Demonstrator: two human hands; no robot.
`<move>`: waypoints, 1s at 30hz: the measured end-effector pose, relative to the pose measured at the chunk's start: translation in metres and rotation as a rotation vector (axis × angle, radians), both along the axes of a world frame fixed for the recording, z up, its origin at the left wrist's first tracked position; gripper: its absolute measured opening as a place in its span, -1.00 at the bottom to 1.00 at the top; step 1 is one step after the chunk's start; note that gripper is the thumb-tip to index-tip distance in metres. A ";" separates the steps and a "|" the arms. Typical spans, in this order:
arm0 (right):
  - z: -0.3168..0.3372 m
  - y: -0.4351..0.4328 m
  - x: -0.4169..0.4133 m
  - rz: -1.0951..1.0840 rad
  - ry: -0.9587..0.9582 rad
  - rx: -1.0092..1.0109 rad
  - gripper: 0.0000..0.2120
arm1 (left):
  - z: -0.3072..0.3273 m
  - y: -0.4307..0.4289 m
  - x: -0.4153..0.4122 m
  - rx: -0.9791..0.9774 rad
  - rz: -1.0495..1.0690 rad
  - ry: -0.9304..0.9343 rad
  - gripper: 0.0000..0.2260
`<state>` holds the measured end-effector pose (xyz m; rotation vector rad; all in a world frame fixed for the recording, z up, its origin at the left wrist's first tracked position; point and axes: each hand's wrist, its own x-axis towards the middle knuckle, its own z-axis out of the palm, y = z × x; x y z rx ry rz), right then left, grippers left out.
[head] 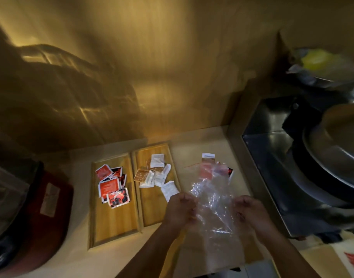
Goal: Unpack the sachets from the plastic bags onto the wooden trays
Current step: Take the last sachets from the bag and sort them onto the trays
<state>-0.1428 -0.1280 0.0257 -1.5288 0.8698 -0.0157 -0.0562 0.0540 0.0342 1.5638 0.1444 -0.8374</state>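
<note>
You're holding the plastic bag (213,205) apart
Left hand (179,207) and right hand (250,211) pinch its sides beside the trays (116,223), likely opening it

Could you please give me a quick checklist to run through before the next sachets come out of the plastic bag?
1. Both hands on the bag: ok, left hand and right hand hold the clear plastic bag.
2. Bag mouth open: cannot tell, plastic is crumpled.
3. Sachets left to unpack: ok, the red sachets in the bag show through.
4. Room on left tray: ok, near half bare.
5. Room on right tray: ok.
6. White sachet fully on tray: not ok, overhangs the rim.
</note>
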 end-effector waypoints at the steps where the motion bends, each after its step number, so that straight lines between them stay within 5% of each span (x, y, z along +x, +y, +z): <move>1: -0.002 -0.002 -0.003 -0.013 0.015 0.000 -0.76 | -0.007 -0.004 -0.003 0.039 -0.037 -0.003 -0.74; 9: -0.033 -0.010 -0.018 -0.014 0.160 -0.042 -0.70 | -0.045 -0.024 -0.021 0.281 -0.119 -0.159 -0.58; 20: -0.038 -0.018 -0.018 0.202 0.252 -0.238 -0.81 | -0.045 -0.031 -0.032 0.481 -0.137 -0.212 -0.74; 26: -0.029 -0.021 -0.014 0.182 0.165 -0.287 -0.88 | -0.034 -0.042 -0.038 0.632 -0.153 -0.254 -0.85; 30: -0.031 -0.025 -0.009 0.124 0.158 -0.269 -0.93 | -0.035 -0.046 -0.039 0.727 -0.170 -0.322 -0.70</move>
